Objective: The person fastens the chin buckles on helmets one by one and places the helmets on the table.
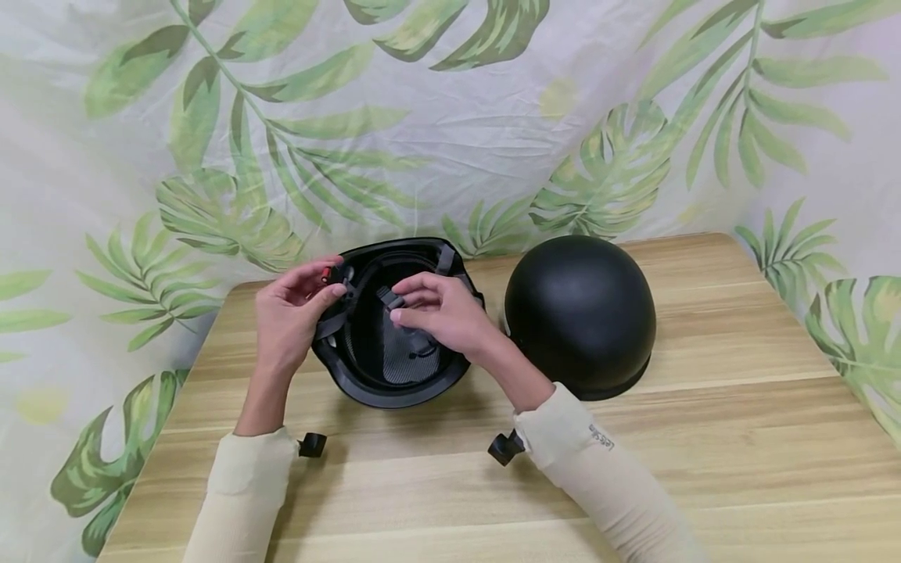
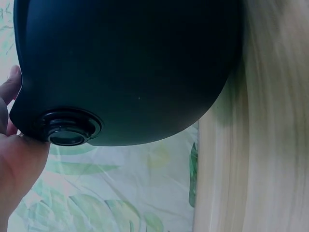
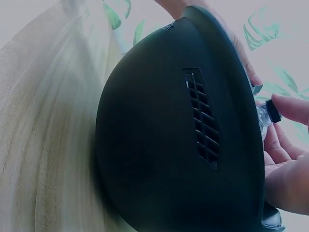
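Observation:
An upturned black helmet (image 1: 397,397) lies on the table, its padded inside and grey straps facing up. At its left rim my left hand (image 1: 290,309) pinches a black buckle piece (image 1: 339,276) with a red part between thumb and fingers. Over the helmet's opening, my right hand (image 1: 450,313) pinches a black strap buckle (image 1: 389,299) by its end. The right wrist view shows this buckle between thumb and fingers, just beyond the rim, and a slotted vent (image 3: 203,118) in the shell. In the left wrist view, a round fitting (image 2: 70,128) sits on the shell near my left hand.
Right of the upturned helmet stands a second black helmet (image 1: 580,313), dome up, close to my right forearm. Both are on a wooden table (image 1: 739,375). A leaf-patterned cloth (image 1: 486,133) hangs behind the table. Small black devices (image 1: 313,445) show at both cuffs.

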Action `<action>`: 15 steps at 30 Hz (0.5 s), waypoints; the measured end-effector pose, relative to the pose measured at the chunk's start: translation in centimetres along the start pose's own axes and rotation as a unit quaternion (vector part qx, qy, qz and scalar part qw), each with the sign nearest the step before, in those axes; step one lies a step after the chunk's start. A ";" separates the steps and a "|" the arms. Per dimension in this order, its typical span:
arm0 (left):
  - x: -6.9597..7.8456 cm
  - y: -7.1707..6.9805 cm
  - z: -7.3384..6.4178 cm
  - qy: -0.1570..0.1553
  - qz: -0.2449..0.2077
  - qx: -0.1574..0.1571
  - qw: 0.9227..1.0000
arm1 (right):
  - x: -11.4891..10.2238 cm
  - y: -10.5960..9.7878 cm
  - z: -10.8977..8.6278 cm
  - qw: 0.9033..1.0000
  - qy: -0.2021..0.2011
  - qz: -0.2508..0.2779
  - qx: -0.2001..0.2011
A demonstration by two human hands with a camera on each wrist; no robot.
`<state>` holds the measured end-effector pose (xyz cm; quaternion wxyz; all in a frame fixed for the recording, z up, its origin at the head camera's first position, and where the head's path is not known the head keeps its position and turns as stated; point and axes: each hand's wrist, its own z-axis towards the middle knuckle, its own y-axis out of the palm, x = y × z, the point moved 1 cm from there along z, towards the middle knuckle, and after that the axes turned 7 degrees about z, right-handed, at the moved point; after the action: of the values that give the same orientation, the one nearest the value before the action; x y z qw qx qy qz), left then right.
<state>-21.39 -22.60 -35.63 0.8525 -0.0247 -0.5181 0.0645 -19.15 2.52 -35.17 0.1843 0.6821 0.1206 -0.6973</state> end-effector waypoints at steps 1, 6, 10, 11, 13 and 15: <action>0.0 0.0 0.0 0.006 0.000 -0.006 1.000 | 0.0 0.0 -0.1 1.000 -0.002 0.006 -0.001; -0.1 0.0 0.0 0.036 -0.007 -0.030 0.999 | 0.0 -0.1 -0.4 0.999 -0.015 0.028 -0.004; -0.1 0.4 0.1 0.068 0.004 -0.035 0.997 | 0.0 -0.2 -0.8 0.999 -0.010 0.031 0.002; -0.2 0.4 0.2 0.076 0.013 -0.032 0.997 | 0.1 -0.1 -0.9 0.999 -0.007 0.033 0.001; -0.1 0.5 0.2 0.092 0.029 -0.021 0.995 | 0.2 0.0 -1.0 0.999 -0.003 0.036 -0.003; 0.0 0.5 0.3 0.102 0.039 -0.010 0.994 | 0.2 0.1 -1.0 0.999 -0.003 0.039 -0.008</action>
<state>-21.69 -22.13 -35.60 0.8975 -0.0598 -0.4275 0.0900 -18.17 2.86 -35.39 0.2177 0.6824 0.0986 -0.6908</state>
